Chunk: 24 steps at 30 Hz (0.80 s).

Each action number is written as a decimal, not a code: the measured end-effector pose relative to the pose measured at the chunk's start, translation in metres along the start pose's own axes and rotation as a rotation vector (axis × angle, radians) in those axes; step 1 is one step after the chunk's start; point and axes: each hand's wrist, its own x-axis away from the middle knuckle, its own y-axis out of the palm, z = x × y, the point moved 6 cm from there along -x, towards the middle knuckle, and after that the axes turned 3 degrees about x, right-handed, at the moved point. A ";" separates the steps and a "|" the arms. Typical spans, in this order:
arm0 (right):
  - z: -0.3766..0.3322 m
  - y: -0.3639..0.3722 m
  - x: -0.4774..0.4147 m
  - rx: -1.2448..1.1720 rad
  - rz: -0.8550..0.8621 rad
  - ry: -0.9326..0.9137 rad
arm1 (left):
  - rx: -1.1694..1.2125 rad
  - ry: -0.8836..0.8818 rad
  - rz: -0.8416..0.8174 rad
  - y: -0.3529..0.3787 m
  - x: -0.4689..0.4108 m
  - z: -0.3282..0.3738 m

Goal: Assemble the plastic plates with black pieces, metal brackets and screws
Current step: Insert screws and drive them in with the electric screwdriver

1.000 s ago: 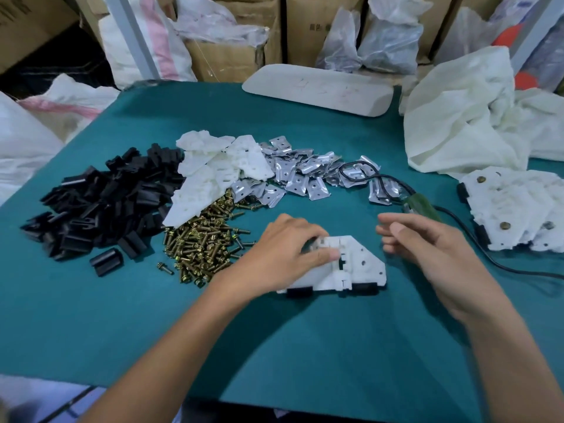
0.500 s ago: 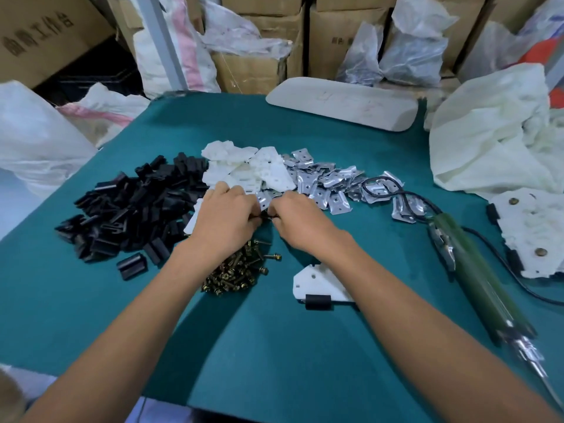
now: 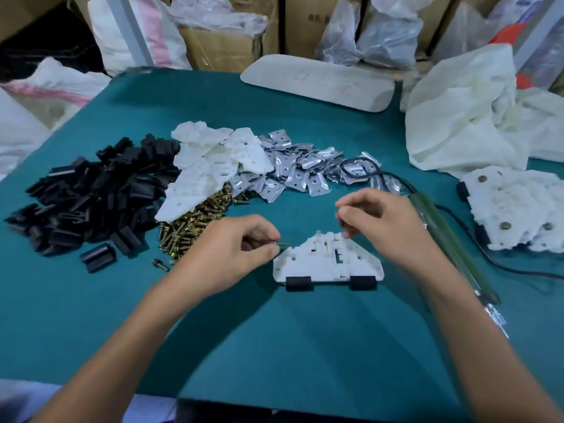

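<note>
A white plastic plate (image 3: 328, 264) lies flat on the teal table, with two black pieces (image 3: 299, 283) clipped to its near edge. Just left of it, my left hand (image 3: 238, 254) pinches a brass screw (image 3: 280, 243) whose tip points at the plate. My right hand (image 3: 381, 221) hovers over the plate's far right corner with fingers curled and pinched; motion blur hides anything it may hold. Behind the hands lie piles of black pieces (image 3: 91, 193), white plates (image 3: 213, 169), metal brackets (image 3: 299, 170) and brass screws (image 3: 195, 224).
A green electric screwdriver (image 3: 448, 242) with a black cable lies right of my right hand. A stack of assembled plates (image 3: 518, 206) sits at the right edge, with a crumpled white bag (image 3: 464, 111) behind it. A white board (image 3: 317, 82) lies at the back.
Both hands have drawn back from the bracket and screw piles to the plate. My left hand now holds a screw. The view has shifted so the plate sits in the centre.
</note>
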 end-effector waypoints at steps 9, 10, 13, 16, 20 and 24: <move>0.041 -0.030 0.044 -0.039 0.121 0.044 | -0.305 0.115 0.007 0.014 0.003 0.012; 0.042 -0.029 0.044 -0.006 0.113 0.032 | -0.366 0.159 -0.001 0.016 0.002 0.016; 0.043 -0.026 0.044 0.103 0.082 -0.003 | -0.463 0.266 -0.019 0.020 0.001 0.027; 0.041 -0.027 0.044 0.195 0.083 -0.032 | -0.476 0.290 -0.071 0.027 -0.004 0.031; 0.036 -0.026 0.044 0.218 0.076 -0.066 | -0.467 0.269 -0.122 0.034 -0.008 0.026; 0.030 -0.020 0.048 0.287 0.061 -0.106 | -0.347 0.238 -0.079 0.032 -0.007 0.021</move>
